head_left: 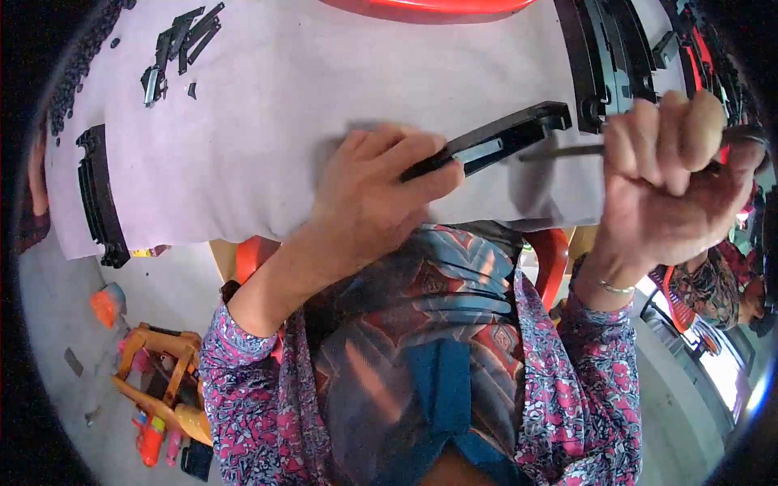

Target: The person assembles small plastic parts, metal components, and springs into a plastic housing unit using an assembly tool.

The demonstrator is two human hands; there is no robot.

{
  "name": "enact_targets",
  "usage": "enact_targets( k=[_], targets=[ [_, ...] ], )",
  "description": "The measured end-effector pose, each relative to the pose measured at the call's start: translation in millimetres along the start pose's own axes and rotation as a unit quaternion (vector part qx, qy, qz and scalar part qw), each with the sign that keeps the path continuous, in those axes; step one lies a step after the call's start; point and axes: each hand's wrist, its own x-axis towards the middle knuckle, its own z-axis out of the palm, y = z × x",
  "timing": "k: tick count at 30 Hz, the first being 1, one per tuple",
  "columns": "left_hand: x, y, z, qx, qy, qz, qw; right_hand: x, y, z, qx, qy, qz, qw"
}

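Observation:
My left hand (389, 174) is closed around one end of a long black plastic part (519, 130) with a pale grey strip inside it. The part lies tilted over the cloth, its far end up to the right. In my right hand (664, 166), a fist, is a tool with a thin dark shaft (563, 151). The shaft points left, with its tip close to the black part; whether they touch I cannot tell. A dark end of the tool shows beyond the fist, and the rest of its handle is hidden by my fingers.
A pale cloth (267, 97) covers the table. Small black pieces (182, 40) lie at the far left, and a long black part (101, 194) at the left edge. More long black parts (612, 57) lie far right. A red rim (438, 6) shows at the back.

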Motion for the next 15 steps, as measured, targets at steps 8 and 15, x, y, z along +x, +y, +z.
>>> enact_targets(
  k=[8,15],
  targets=[
    [-3.1,-4.0,1.0,0.016,0.03,0.008,0.999,-1.5,51.3,-8.8,0.015,-0.065,0.016,0.998],
    [-2.0,-2.3,0.2,0.032,0.025,0.01,0.999,-5.6,50.5,-7.6,-0.006,-0.1,0.03,0.995]
  ],
)
